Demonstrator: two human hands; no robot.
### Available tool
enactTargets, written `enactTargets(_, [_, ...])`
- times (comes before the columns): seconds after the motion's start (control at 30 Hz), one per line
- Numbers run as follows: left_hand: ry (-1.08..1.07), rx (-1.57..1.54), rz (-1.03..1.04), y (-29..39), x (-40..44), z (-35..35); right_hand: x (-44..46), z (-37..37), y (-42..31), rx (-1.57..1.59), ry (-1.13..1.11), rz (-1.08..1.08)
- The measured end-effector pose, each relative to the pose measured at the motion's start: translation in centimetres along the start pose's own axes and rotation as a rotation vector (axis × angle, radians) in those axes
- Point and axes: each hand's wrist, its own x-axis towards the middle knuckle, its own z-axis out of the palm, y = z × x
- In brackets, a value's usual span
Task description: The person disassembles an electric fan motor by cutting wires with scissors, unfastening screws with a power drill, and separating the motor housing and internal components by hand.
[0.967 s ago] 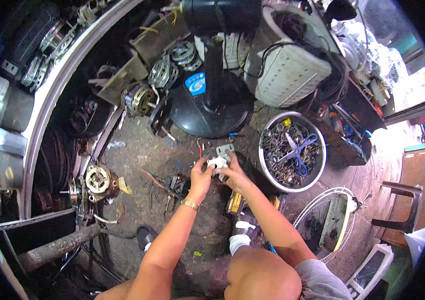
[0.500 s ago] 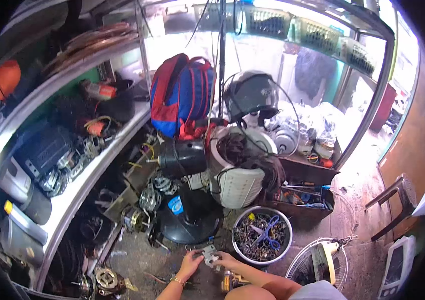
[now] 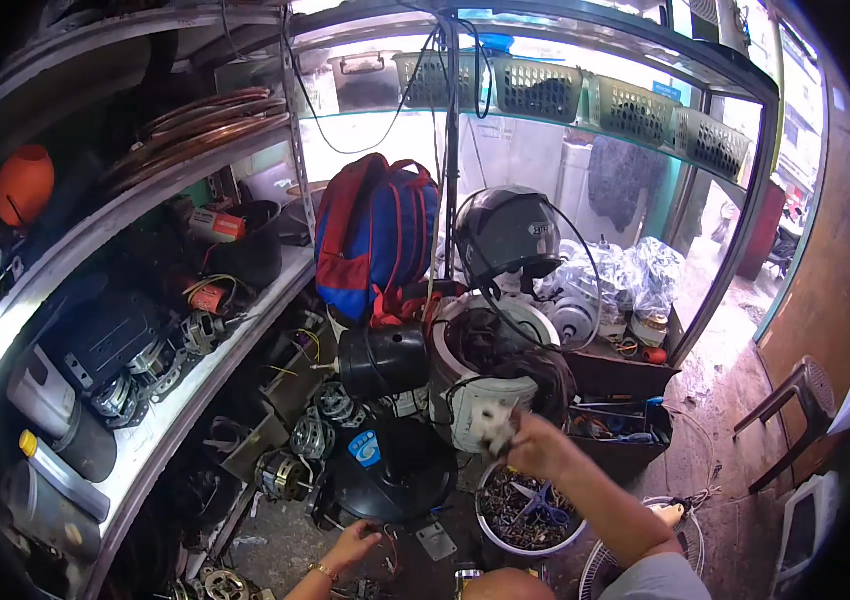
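Raised in front of the white bucket [image 3: 465,395], my right hand [image 3: 542,447] grips a small whitish part [image 3: 494,424], blurred by motion. My left hand [image 3: 355,545] is low over the floor beside thin wires [image 3: 390,550]; its fingers are curled, and whether they hold anything is unclear. A flat grey metal plate [image 3: 436,541] lies on the floor to the right of my left hand. Under my right forearm stands a round bowl [image 3: 486,520] of small metal pieces, with blue-handled scissors [image 3: 542,505] on top.
A black round stand base [image 3: 395,485] lies beyond my left hand. An open toolbox [image 3: 625,425] stands behind the bowl, and a fan cage [image 3: 595,572] is at the lower right. Shelves with motors [image 3: 120,400] line the left. A backpack [image 3: 380,240] and helmet [image 3: 510,235] are ahead.
My hands have separated. The right one has risen and moved right with the whitish part, while the left stays low. The grey plate now lies on the floor. The view has tilted upward.
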Motion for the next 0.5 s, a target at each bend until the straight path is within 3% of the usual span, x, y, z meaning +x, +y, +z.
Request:
enactTargets(0.13, [0.001,0.134,0.026,-1.3,0.5,-2.0,3.8,4.5,-7.3,-0.180,-0.107,-0.315])
enactTargets(0.2, [-0.008,0.151,-0.053,-0.4,-0.2,-2.5,5.2,6.6,-10.5,-0.218,0.004,-0.415])
enactTargets(0.27, [-0.102,0.072,0.090,1.2,-1.6,-2.8,6.6,7.2,-13.6,-0.169,-0.021,-0.496])
enactTargets(0.5, [-0.006,0.077,-0.070,-4.4,-2.4,-3.8,13.8,9.5,-31.5,-0.325,0.230,-1.190])
